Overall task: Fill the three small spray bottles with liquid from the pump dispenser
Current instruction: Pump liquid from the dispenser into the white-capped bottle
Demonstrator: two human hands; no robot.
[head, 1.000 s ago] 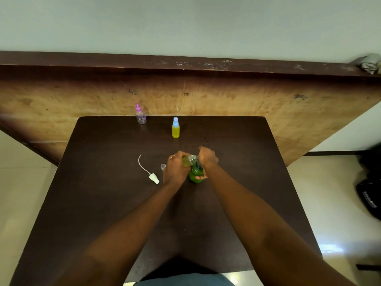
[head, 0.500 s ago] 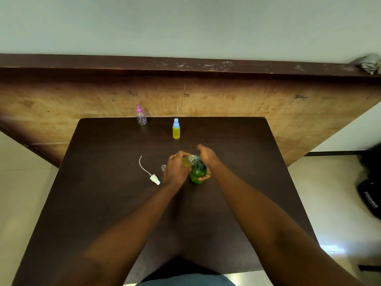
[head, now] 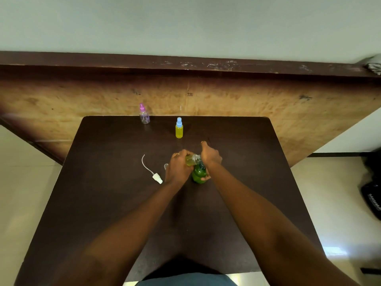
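Observation:
A green pump dispenser (head: 199,175) stands mid-table. My right hand (head: 210,156) grips its top from the right, thumb up. My left hand (head: 178,169) holds a small clear spray bottle (head: 192,159), uncapped, tilted with its mouth against the dispenser's nozzle; yellowish liquid shows inside. A white spray head with its dip tube (head: 153,173) lies on the table to the left, and a tiny clear cap (head: 166,166) stands beside my left hand. Farther back stand a yellow-filled bottle with a blue cap (head: 179,129) and a clear bottle with a pink cap (head: 144,114).
The dark brown table (head: 103,203) ends at a wooden panel (head: 268,104) behind it. Pale tiled floor lies on both sides. A black bag (head: 373,195) sits on the floor at the right.
My right hand has shifted slightly on the dispenser's top, with the thumb now raised. The small bottle stays at the nozzle.

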